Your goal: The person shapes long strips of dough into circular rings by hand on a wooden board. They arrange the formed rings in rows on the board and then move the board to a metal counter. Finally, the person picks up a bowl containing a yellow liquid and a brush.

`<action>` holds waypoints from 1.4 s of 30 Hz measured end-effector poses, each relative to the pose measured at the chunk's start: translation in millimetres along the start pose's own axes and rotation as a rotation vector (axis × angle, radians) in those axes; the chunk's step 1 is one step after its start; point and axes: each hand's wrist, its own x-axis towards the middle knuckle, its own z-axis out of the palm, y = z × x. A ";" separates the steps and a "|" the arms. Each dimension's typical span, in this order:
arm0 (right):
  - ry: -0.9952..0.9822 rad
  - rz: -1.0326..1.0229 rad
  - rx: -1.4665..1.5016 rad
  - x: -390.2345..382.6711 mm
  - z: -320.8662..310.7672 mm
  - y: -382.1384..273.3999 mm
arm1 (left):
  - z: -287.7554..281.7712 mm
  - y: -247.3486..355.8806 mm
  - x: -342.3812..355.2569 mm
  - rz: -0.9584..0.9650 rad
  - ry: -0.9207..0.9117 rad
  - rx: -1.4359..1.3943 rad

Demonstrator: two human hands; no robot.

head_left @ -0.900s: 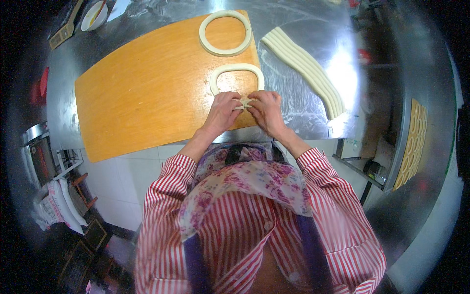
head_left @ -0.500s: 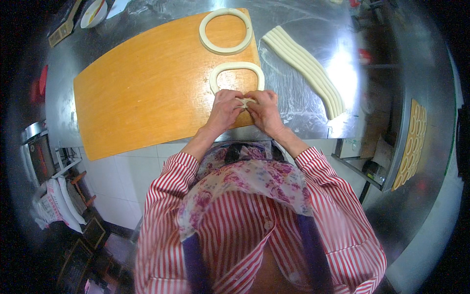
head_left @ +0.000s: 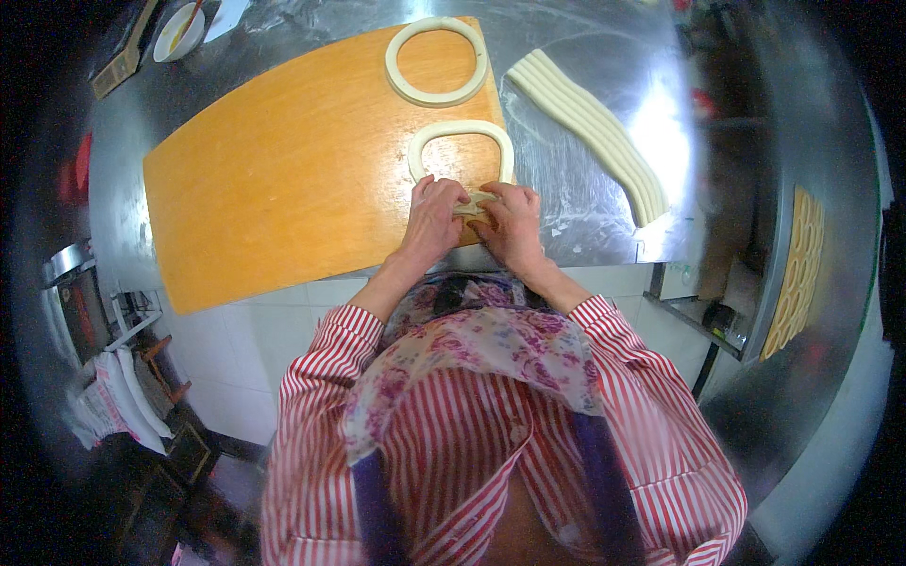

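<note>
The surface [head_left: 604, 57] is shiny metal, kinda smudgy, with harsh white glare [head_left: 661, 141] blowing out its right side. Pale tiles [head_left: 217, 363] show below the near edge, a light-coloured frame [head_left: 134, 327] stands off left, and the metal-edged shelving [head_left: 694, 329] at right looks pretty dim inside.

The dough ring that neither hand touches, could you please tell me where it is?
In the head view, the ring lies at the far right corner of the board, beyond the handled dough loop, left of the dough strips.
</note>
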 end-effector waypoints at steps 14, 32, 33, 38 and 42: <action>0.014 -0.091 -0.262 -35.8 -2.4 7.1 | 8.2 8.6 17.2 -0.027 -0.184 -0.141; 0.040 0.103 -0.144 -85.0 -21.1 -39.8 | -9.7 8.0 -21.3 0.039 -0.009 -0.068; 0.053 0.099 -0.118 -81.0 -16.1 -41.2 | -14.2 6.1 -22.8 0.037 -0.010 -0.064; 0.130 0.086 -0.037 -63.8 -1.1 -42.1 | -30.9 1.4 -24.1 0.000 -0.042 -0.044; 0.105 0.096 -0.039 -54.8 -0.2 -38.1 | -35.4 -1.7 -24.0 -0.042 -0.079 -0.041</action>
